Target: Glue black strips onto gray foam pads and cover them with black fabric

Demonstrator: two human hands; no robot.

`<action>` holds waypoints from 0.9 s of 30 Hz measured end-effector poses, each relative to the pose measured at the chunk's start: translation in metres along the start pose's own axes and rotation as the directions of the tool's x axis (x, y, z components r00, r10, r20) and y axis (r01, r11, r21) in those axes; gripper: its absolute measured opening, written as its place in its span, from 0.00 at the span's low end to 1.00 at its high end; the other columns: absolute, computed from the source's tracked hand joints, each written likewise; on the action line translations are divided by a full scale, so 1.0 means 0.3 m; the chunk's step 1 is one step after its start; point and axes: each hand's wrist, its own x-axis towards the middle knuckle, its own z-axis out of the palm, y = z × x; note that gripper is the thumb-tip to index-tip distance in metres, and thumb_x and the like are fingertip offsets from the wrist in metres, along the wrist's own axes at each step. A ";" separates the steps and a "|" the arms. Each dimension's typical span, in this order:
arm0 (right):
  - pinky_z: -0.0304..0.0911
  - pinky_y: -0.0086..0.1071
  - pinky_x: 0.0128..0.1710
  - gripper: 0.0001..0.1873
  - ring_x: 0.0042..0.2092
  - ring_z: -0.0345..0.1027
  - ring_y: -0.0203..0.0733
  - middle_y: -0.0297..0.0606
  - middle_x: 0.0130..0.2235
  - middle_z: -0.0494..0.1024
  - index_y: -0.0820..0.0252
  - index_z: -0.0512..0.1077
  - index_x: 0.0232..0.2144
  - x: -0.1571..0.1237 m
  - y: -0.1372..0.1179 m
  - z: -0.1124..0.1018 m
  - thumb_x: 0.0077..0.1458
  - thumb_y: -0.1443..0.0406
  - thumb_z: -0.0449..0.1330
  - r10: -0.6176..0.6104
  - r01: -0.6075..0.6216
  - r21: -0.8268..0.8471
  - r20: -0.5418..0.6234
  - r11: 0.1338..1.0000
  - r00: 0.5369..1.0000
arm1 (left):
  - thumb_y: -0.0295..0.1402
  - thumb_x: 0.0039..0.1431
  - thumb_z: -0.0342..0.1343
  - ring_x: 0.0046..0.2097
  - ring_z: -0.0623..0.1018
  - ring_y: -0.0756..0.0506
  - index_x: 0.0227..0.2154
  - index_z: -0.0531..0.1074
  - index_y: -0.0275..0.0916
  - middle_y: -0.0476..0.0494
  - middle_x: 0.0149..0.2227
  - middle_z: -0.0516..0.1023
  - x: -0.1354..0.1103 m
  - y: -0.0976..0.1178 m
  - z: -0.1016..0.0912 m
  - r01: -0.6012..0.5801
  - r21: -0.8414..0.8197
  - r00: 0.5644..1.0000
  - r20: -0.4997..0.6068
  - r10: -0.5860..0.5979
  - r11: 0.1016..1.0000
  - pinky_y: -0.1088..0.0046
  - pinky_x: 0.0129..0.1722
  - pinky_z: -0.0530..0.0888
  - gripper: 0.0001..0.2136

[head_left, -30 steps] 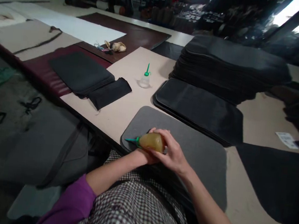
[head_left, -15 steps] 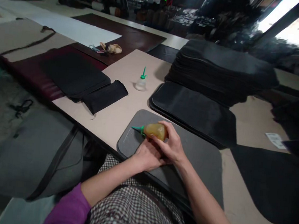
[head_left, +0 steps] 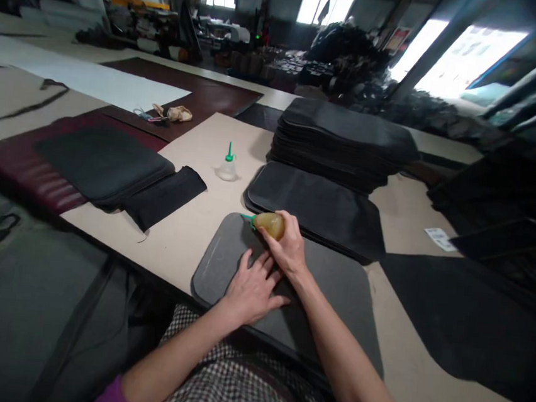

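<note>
A grey rounded panel (head_left: 336, 283) lies on the tan table in front of me. My right hand (head_left: 288, 248) is closed round a yellowish squeeze bottle (head_left: 270, 224) with a green nozzle, its tip at the panel's far left edge. My left hand (head_left: 252, 288) lies flat on the panel just below the bottle, fingers spread. A second small clear bottle with a green cap (head_left: 228, 164) stands farther back on the table.
A black panel (head_left: 314, 208) lies beyond the grey one, with a tall stack of black panels (head_left: 344, 142) behind it. Folded black fabric pieces (head_left: 109, 173) lie at the left on a maroon sheet. A small paper label (head_left: 441, 238) is at the right.
My right hand carried the bottle's nozzle from the panel's near left corner along the left edge to its far corner. My left hand came off the bottle and flattened on the panel.
</note>
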 end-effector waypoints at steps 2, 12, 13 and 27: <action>0.70 0.45 0.50 0.26 0.51 0.70 0.54 0.45 0.51 0.71 0.54 0.64 0.56 -0.006 0.005 -0.021 0.61 0.50 0.61 0.006 -0.006 -0.003 -0.021 1.000 1.000 | 0.57 0.68 0.39 0.71 0.56 0.36 0.66 0.62 0.45 0.36 0.69 0.61 0.001 0.001 -0.001 -0.002 0.004 1.000 0.000 0.002 1.000 0.41 0.68 0.53 0.32; 0.69 0.46 0.51 0.26 0.51 0.71 0.53 0.44 0.51 0.73 0.54 0.66 0.55 -0.103 0.084 -0.230 0.60 0.49 0.61 0.084 -0.090 -0.061 -0.108 0.994 0.991 | 0.57 0.69 0.37 0.73 0.55 0.38 0.68 0.59 0.47 0.37 0.72 0.56 -0.003 0.006 0.007 -0.005 0.027 1.000 0.011 0.005 1.000 0.41 0.68 0.54 0.32; 0.69 0.46 0.51 0.26 0.51 0.71 0.53 0.44 0.51 0.73 0.54 0.66 0.55 -0.123 0.106 -0.263 0.60 0.48 0.61 0.099 -0.109 -0.081 -0.119 0.991 0.988 | 0.56 0.69 0.37 0.72 0.56 0.38 0.68 0.59 0.47 0.37 0.72 0.56 -0.002 0.006 0.011 -0.007 0.034 1.000 0.015 0.007 0.999 0.41 0.68 0.54 0.31; 0.68 0.47 0.51 0.28 0.50 0.72 0.55 0.46 0.50 0.75 0.55 0.69 0.53 -0.414 0.335 -0.676 0.56 0.47 0.63 0.281 -0.393 -0.251 -0.386 0.885 0.879 | 0.53 0.71 0.40 0.73 0.56 0.37 0.69 0.59 0.47 0.39 0.73 0.53 0.011 0.006 0.039 -0.050 0.161 0.995 0.088 0.036 0.986 0.43 0.68 0.53 0.29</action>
